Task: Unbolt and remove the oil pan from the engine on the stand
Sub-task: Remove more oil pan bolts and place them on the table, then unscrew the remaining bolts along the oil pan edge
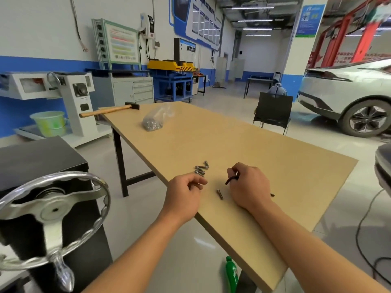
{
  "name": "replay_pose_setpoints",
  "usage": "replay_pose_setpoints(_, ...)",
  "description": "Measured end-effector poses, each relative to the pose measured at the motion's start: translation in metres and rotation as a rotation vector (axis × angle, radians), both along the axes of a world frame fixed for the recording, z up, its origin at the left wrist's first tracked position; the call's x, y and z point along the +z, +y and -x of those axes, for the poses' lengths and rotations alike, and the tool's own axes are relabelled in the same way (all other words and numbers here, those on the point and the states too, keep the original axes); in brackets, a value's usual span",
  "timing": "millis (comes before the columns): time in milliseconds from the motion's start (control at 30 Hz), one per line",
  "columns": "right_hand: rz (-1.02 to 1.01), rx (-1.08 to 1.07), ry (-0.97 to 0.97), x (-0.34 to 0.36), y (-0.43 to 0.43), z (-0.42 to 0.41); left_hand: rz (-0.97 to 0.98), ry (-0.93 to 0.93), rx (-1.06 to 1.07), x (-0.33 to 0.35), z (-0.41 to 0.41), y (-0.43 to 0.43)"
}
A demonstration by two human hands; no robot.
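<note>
Several loose silver bolts point(201, 169) lie in a small heap on the wooden table point(264, 153), near its front-left edge. One more bolt point(220, 194) lies alone between my hands. My left hand point(183, 196) rests on the table just below the heap, fingers curled, fingertips close to the bolts. My right hand point(248, 188) is on the table to the right, closed around a small black L-shaped hex key point(231, 179). The engine and oil pan are out of view; only the stand's chrome handwheel point(54, 216) and its black housing show at the lower left.
A hammer point(110, 111) overhangs the table's far-left corner, beside a clear bag of small metal parts point(153, 121). A green bottle point(231, 273) stands on the floor under the table. A black chair point(273, 112), a white car point(349, 96) and a floor cable point(359, 231) lie right.
</note>
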State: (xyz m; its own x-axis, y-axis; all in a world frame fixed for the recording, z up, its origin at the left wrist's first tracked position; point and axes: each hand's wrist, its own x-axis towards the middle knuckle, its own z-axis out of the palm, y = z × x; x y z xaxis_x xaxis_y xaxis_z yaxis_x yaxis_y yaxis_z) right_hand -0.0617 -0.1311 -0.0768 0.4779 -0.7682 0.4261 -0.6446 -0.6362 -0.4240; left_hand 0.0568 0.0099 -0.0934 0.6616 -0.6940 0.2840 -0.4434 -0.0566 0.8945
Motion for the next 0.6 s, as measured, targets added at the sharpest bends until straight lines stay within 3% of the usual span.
replay_pose_setpoints(200, -0.047, 0.003, -0.063, 0.01, 0.016, 0.006, -0.151, -0.085, -0.078, 0.015, 0.002, 0.037)
replay_pose_setpoints(367, -0.003, 0.267, -0.172, 0.052, 0.094, -0.007, -0.259, -0.132, -0.01, 0.042, -0.011, 0.125)
replay_pose_setpoints(500, -0.21, 0.559, -0.276, 0.08, 0.185, -0.042, -0.241, -0.069, 0.088, 0.057, -0.014, 0.212)
replay_pose_setpoints(600, -0.317, 0.674, -0.157, 0.087, 0.23, -0.059, -0.273, -0.09, 0.113, 0.065, -0.013, 0.272)
